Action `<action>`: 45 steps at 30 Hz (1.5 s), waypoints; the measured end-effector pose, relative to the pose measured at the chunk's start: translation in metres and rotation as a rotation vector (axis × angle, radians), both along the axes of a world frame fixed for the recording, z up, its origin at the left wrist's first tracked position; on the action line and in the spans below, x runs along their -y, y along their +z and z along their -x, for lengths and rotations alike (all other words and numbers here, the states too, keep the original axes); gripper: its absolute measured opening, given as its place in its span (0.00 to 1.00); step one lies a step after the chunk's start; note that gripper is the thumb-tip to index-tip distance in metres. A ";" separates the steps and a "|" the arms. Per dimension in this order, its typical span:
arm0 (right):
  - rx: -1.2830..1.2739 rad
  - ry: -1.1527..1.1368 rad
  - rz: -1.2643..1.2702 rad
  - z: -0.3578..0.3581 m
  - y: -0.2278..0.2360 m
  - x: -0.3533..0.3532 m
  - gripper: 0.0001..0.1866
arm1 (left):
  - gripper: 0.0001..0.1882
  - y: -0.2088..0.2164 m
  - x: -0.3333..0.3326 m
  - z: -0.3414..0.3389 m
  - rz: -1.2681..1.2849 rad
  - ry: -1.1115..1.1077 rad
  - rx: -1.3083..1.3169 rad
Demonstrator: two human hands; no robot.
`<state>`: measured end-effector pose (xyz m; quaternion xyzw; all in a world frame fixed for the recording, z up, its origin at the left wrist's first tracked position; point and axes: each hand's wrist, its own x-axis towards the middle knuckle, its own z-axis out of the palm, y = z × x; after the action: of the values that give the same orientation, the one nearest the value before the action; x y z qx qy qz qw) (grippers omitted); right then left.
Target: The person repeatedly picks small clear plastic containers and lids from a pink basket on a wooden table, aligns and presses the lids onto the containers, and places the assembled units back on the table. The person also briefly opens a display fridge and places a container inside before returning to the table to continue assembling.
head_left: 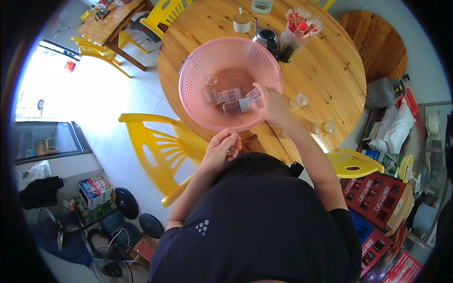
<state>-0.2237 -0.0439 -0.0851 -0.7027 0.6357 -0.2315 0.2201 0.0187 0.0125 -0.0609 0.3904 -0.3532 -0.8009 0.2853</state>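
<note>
A large pink plastic basket (196, 111) with perforated sides stands on the round wooden table (325, 61). Several clear drinking glasses (230, 95) lie tumbled on its bottom. My right hand (272, 107) reaches over the basket's right side, fingers closed around a clear glass (255, 96) just inside the rim. In front of the basket's near edge, my left hand (222, 147) is closed, and a small shiny bit shows between its fingers; what it is I cannot make out. To the right of the basket are more clear glasses, one glass (298, 100) beside my right wrist and another glass (325, 126) nearer the table edge.
Behind the basket stand a metal kettle (266, 40), a lidded white jar (242, 23) and a container of red-and-white wrapped sticks (302, 28). Yellow chairs (163, 151) flank the table. Red crates (373, 195) are stacked at right; fans (112, 269) stand lower left.
</note>
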 end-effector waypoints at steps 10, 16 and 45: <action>-0.372 -0.046 -0.035 -0.004 -0.038 0.051 0.26 | 0.08 -0.014 -0.009 -0.008 0.001 0.021 0.093; -0.317 -0.116 0.317 -0.009 -0.027 0.031 0.24 | 0.08 -0.018 -0.007 -0.010 -0.006 0.018 0.096; 1.824 -0.032 -0.170 0.083 -0.002 -0.056 0.33 | 0.12 0.006 0.010 0.004 -0.015 -0.076 0.026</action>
<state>-0.3069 0.0126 -0.0871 -0.2200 0.2399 -0.6521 0.6847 0.0145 0.0030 -0.0551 0.3892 -0.3653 -0.8087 0.2472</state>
